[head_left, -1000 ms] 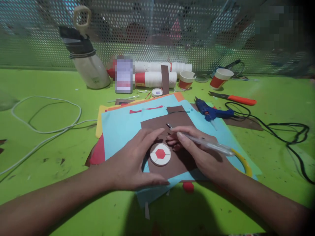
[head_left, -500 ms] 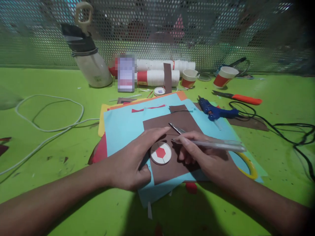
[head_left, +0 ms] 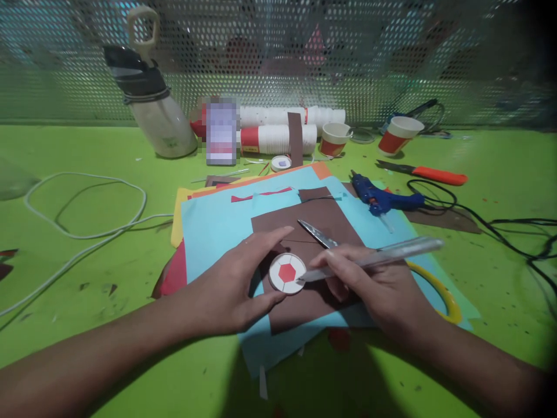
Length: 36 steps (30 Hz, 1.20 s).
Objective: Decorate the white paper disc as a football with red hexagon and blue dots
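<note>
Two bare hands work over a green table, where a wide blue sheet carries a smaller brown card. Both papers look thin and flexible, likely to crease if pressed hard, and are best handled flat by the edges.

The right hand has its fingertips closed round a pen; the left hand curves openly about a white disc, its thumb at or very near the near rim and its index finger apart from it.

Scissors lie partly beneath the right hand, blades aimed up and leftward, the long axis slanting down toward a yellow handle at the right. They would be the heavy, rigid item, safest taken by the handle.

The pen seems light, stiff and perhaps a little slick, best pinched near the tip. Its long axis runs almost level, tip leftward and slightly lower, back end rising rightward. Whether the tip touches the disc cannot be told.

Smallest is the disc, lying face up on the card, with a red hexagon at its centre. Being round, it has no long axis; it looks light and fairly firm, suited to a rim hold.
</note>
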Motion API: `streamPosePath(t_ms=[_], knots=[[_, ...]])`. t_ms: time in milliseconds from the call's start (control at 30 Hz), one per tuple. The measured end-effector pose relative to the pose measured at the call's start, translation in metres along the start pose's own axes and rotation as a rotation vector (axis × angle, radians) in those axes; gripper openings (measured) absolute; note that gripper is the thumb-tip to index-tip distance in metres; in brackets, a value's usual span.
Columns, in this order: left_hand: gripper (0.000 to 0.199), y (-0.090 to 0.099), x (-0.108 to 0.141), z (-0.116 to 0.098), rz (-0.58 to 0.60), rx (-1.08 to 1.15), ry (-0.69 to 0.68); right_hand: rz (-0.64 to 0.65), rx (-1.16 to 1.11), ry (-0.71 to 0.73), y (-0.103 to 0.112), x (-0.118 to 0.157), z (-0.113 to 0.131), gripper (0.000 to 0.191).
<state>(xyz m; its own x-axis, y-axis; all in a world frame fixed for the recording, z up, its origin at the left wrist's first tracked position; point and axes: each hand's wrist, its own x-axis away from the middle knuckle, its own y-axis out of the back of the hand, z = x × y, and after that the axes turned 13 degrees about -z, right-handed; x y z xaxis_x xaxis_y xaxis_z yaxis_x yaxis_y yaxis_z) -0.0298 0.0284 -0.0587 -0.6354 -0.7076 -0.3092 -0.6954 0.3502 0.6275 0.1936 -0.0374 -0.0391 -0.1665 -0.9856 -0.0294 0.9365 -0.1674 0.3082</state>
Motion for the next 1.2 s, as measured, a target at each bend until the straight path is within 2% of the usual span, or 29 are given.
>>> streamPosePath(t_ms=[100, 233, 333, 433, 600, 767, 933, 1100, 1200], knots=[[0.078, 0.005, -0.002, -0.002, 0.068, 0.028, -0.014, 0.020, -0.062, -0.067, -0.002, -0.001, -0.001, 0.029], [0.090, 0.004, -0.002, -0.002, 0.127, -0.038, -0.075, 0.082, -0.163, -0.134, -0.004, -0.002, -0.006, 0.026], [0.093, 0.000, -0.002, 0.000, 0.094, -0.048, -0.060, 0.148, -0.196, -0.134, -0.005, -0.001, -0.008, 0.029], [0.090, -0.001, -0.002, 0.003, 0.051, 0.019, 0.010, 0.126, -0.171, -0.127, -0.006, -0.001, -0.010, 0.029], [0.090, 0.007, -0.004, 0.003, 0.131, 0.057, 0.057, 0.072, -0.212, -0.178, -0.006, -0.002, -0.011, 0.024], [0.088, 0.011, -0.007, 0.000, 0.166, 0.058, -0.028, 0.102, -0.296, -0.259, -0.004, -0.002, -0.012, 0.020], [0.081, 0.010, -0.008, 0.000, 0.165, 0.035, -0.102, 0.151, -0.283, -0.262, -0.003, -0.001, -0.009, 0.015], [0.088, 0.011, -0.006, 0.002, 0.119, 0.053, -0.068, 0.153, -0.259, -0.262, -0.001, 0.001, -0.006, 0.012], [0.085, 0.012, -0.006, 0.001, 0.120, 0.023, -0.060, 0.170, -0.214, -0.245, -0.001, 0.001, -0.003, 0.012]])
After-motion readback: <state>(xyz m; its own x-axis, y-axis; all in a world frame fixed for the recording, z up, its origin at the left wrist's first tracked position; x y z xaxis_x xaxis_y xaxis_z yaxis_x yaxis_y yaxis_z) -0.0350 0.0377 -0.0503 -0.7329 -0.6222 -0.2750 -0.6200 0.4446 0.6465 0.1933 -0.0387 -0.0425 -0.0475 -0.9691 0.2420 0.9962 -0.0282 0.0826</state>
